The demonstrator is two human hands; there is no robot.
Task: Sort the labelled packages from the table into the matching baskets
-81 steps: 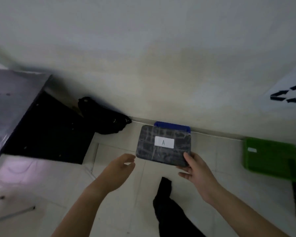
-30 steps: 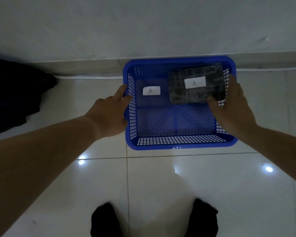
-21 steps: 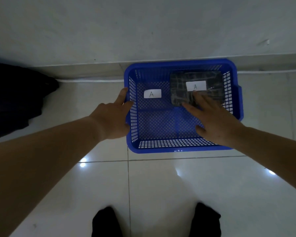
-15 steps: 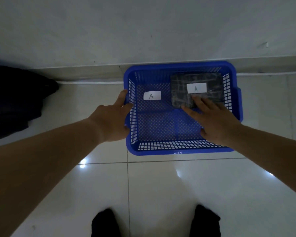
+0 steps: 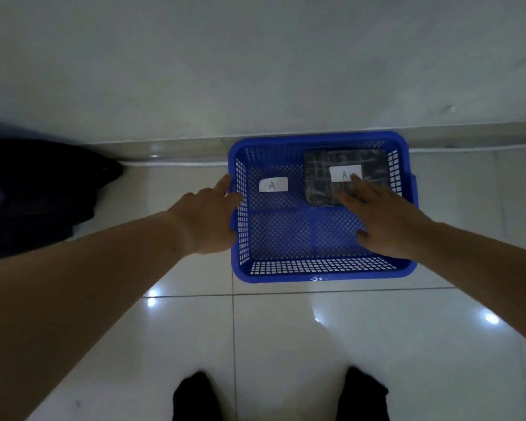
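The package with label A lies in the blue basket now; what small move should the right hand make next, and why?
Probably lift the right hand out of the basket. The package lies flat in the far right corner, and its label matches the A label on the basket floor. The open fingers only rest on top, with no grip, so nothing seems left to do here.

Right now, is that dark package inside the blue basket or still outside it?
Inside. The dark package lies flat on the blue basket floor, in its far right corner.

"A" on basket (image 5: 322,270) and package (image 5: 325,165)
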